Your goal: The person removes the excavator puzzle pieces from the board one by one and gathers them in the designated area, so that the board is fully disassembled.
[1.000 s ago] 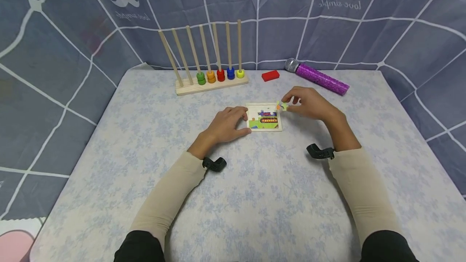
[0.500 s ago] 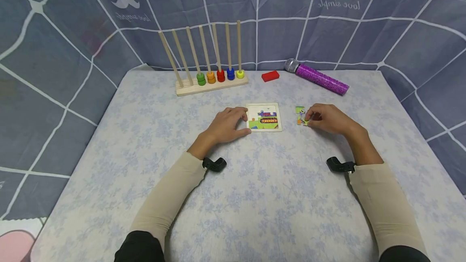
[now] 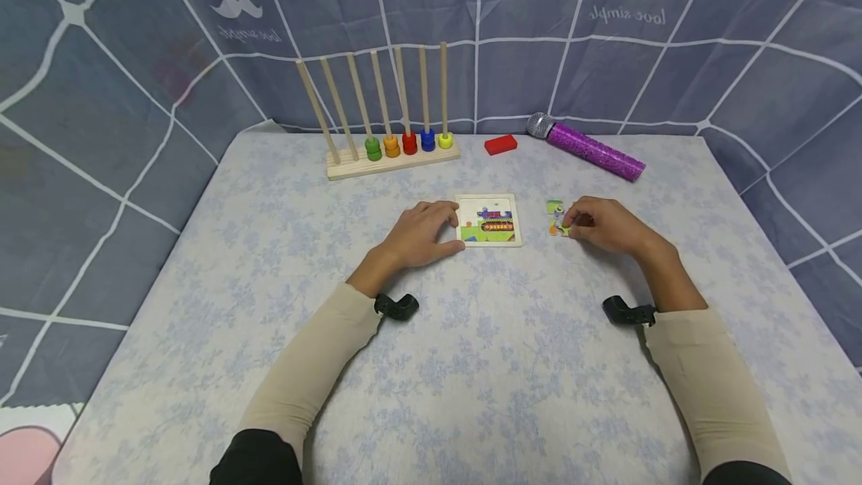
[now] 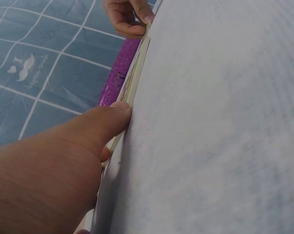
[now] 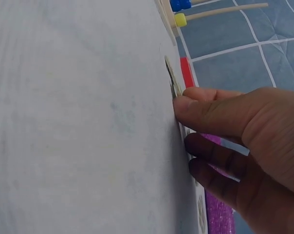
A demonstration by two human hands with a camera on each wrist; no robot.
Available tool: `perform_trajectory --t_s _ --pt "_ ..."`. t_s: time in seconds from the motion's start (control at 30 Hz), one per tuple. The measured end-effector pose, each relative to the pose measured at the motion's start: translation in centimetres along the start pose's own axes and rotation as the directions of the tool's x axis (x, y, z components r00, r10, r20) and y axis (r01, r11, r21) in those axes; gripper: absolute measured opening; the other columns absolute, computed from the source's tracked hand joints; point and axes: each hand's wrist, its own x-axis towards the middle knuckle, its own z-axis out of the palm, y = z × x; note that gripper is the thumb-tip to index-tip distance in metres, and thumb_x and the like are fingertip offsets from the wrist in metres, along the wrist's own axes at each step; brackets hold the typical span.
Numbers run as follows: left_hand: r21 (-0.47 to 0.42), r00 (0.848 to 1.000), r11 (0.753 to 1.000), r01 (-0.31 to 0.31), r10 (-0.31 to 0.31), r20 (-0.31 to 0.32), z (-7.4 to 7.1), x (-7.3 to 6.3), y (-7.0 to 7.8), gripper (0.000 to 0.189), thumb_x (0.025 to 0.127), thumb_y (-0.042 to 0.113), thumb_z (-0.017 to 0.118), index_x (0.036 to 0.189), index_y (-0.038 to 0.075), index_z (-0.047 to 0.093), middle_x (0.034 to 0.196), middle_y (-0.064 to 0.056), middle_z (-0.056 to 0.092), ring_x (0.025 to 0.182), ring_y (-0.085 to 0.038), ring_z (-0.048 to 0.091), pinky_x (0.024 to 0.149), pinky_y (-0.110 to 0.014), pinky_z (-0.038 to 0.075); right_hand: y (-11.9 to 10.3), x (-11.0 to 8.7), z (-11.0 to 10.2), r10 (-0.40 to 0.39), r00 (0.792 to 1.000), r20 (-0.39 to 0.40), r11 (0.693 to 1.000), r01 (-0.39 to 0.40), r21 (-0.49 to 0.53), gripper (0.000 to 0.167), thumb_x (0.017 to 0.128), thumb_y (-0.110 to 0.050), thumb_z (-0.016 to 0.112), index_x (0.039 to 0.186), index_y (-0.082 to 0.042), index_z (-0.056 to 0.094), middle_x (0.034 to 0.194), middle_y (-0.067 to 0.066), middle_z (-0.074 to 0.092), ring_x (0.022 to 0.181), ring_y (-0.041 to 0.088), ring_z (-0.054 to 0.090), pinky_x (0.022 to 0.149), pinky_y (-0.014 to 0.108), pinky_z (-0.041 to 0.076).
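A small jigsaw tray (image 3: 489, 241) with a pale frame lies flat on the table, a tracked vehicle pictured in it on green ground. My left hand (image 3: 420, 234) holds its left side, thumb at the near corner and fingers along the edge; in the left wrist view the thumb (image 4: 115, 111) sits at the frame. To the right of the tray, my right hand (image 3: 606, 224) pinches a small orange and green puzzle piece (image 3: 556, 230) between thumb and index finger, low at the tabletop. A mostly green piece (image 3: 554, 206) lies just beyond it. Fingertips partly cover the pinched piece.
At the back stands a wooden peg rack (image 3: 397, 165) with coloured beads on several of its tall pegs. A red block (image 3: 500, 144) and a purple glittery microphone (image 3: 592, 150) lie to its right. Grey-blue checked cloth (image 3: 518, 13) hangs behind the table (image 3: 498, 365).
My right hand has moved from the tray's far right corner, a piece in its fingers, to the right and nearer me, down at the tabletop. The left hand stays on the tray.
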Motion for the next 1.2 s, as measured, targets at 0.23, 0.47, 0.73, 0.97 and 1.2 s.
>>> perform_trajectory --t_s 0.23,0.47,0.73,0.97,1.2 --pt "0.004 1.0 1.0 -0.012 0.012 -0.002 -0.01 0.0 -0.07 0.037 0.097 0.05 0.064 0.114 0.018 0.056 0.155 -0.004 0.043 0.135 -0.03 0.042 0.104 -0.053 0.035 -0.1 0.01 0.16 -0.015 1.0 -0.016 0.999 0.015 -0.035 0.01 0.093 0.007 0.068 0.099 -0.001 0.07 0.099 0.01 0.065 0.088 0.025 0.062 0.077 0.041 0.049" --pt "0.002 1.0 1.0 -0.008 0.008 0.006 0.01 0.08 0.0 0.038 0.097 0.05 0.064 0.114 0.018 0.056 0.156 -0.004 0.042 0.136 -0.03 0.041 0.105 -0.053 0.034 -0.16 0.08 0.22 -0.004 1.0 -0.02 0.999 0.003 -0.046 0.01 0.091 0.007 0.069 0.097 -0.001 0.071 0.098 0.011 0.066 0.09 0.026 0.064 0.08 0.044 0.05" --pt "0.017 1.0 1.0 0.0 0.0 0.002 0.03 0.07 -0.06 0.037 0.097 0.051 0.065 0.114 0.019 0.056 0.156 -0.004 0.042 0.136 -0.03 0.041 0.105 -0.053 0.034 -0.36 0.15 -0.02 0.006 1.0 -0.002 0.998 -0.006 -0.064 0.011 0.092 0.008 0.068 0.098 -0.001 0.071 0.096 0.009 0.067 0.089 0.025 0.063 0.08 0.045 0.049" --pt "0.022 1.0 1.0 0.009 -0.009 0.006 0.13 0.19 -0.09 0.037 0.097 0.05 0.065 0.114 0.019 0.055 0.156 -0.003 0.042 0.136 -0.029 0.041 0.106 -0.052 0.034 -0.54 0.13 -0.07 0.021 1.0 0.008 0.998 -0.02 -0.057 0.01 0.093 0.007 0.068 0.098 -0.001 0.07 0.097 0.009 0.067 0.088 0.024 0.061 0.079 0.043 0.049" --pt "0.021 1.0 1.0 0.011 -0.011 0.007 0.16 0.17 -0.09 0.037 0.097 0.051 0.065 0.114 0.019 0.055 0.156 -0.003 0.042 0.136 -0.028 0.041 0.105 -0.052 0.034 -0.67 0.03 -0.28 0.022 1.0 0.019 0.999 -0.021 -0.037 0.005 0.095 0.004 0.067 0.098 0.0 0.066 0.096 0.009 0.063 0.087 0.024 0.057 0.078 0.042 0.046"
